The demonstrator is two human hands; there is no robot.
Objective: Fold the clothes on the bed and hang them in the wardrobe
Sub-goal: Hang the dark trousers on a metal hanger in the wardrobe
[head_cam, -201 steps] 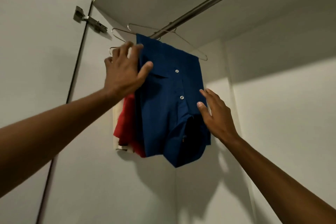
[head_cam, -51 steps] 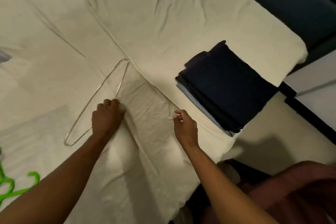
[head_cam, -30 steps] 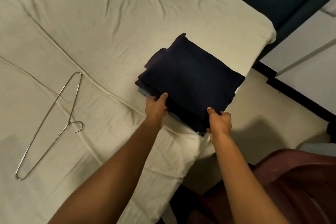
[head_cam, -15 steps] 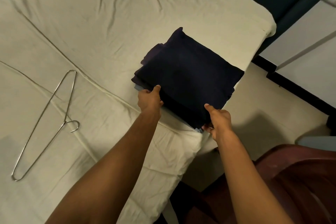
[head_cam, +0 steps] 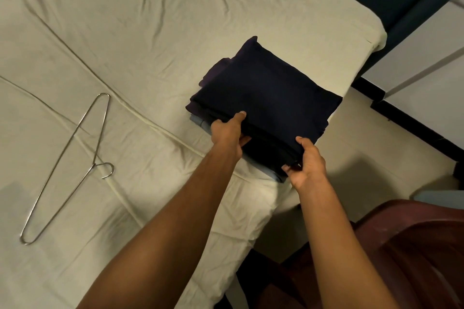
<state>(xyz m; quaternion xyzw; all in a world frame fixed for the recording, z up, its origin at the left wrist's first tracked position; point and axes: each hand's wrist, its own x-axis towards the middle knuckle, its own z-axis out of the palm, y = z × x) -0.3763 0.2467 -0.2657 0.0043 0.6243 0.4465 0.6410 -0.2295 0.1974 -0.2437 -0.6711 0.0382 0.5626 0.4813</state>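
From above, both hands grip the near edge of the top dark garment (head_cam: pixel 266 98) on the folded pile at the bed (head_cam: pixel 125 32) corner: left hand (head_cam: pixel 227 133), right hand (head_cam: pixel 306 165). Lift it level, then carry it left to the wire hanger (head_cam: pixel 70 165).

Both arms outstretched, left hand (head_cam: pixel 229 134) and right hand (head_cam: pixel 307 164) in pinching grip.

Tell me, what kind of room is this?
Most likely a bedroom. There is a bed with a cream sheet, a stack of folded dark clothes near its corner, and a wire hanger lying on the sheet.
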